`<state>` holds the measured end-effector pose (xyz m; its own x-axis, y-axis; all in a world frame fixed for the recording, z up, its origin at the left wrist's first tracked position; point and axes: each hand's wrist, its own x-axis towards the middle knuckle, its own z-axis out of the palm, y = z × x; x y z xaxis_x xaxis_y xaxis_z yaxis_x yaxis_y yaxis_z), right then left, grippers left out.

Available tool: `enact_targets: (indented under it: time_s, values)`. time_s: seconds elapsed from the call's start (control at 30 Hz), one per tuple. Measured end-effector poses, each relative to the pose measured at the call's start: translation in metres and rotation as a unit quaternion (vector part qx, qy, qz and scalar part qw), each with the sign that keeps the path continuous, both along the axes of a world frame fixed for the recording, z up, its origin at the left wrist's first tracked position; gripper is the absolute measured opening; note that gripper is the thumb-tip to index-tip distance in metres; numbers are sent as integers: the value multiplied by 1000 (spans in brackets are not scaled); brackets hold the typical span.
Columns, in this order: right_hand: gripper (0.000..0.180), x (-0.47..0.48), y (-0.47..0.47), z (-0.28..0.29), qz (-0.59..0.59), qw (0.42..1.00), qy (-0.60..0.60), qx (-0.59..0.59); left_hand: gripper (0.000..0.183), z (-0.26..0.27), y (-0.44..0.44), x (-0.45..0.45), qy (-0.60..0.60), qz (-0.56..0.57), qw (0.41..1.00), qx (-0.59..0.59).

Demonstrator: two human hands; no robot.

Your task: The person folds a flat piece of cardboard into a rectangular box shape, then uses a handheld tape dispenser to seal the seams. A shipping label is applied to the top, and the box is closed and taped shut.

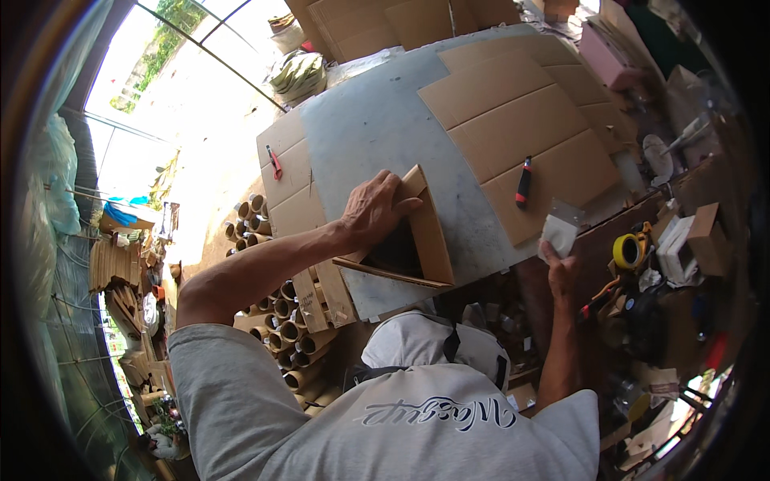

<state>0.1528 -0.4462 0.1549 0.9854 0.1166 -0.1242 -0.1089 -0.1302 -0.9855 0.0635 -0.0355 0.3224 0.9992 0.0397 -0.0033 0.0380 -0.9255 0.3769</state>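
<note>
My left hand (376,207) grips the top edge of a folded brown cardboard box (436,237), its thumb towards the opening. From above the box looks roughly triangular, with a dark inside, and it stands at the near edge of a grey-topped table (379,129). To the right, past the table's edge, my right hand (560,270) holds up a small white item with a clear, plastic-like upper part (560,231). What exactly this item is cannot be told. A black-and-red utility knife (524,183) lies on flat cardboard sheets (520,120) between the hands.
A red cutter (274,163) lies on a cardboard strip (289,180) at the table's left. Several cardboard tubes (293,330) are stacked below it. Yellow tape on a dispenser (627,251) and small boxes (711,237) crowd the right side. Large cardboard panels (361,27) stand behind the table.
</note>
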Motion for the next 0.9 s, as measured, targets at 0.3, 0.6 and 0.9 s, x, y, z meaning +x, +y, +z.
enact_targets:
  time_s: [0.3,0.6,0.9]
  values:
    - [38,-49,78,115,140,986,-96,7,43,1,-29,9,66,82,992,-69]
    - [55,-47,94,155,201,915,-344,-66,46,2,25,20,27,-259,962,-83]
    - [55,-44,103,157,247,902,-328,-134,39,47,-32,35,5,-272,893,-359]
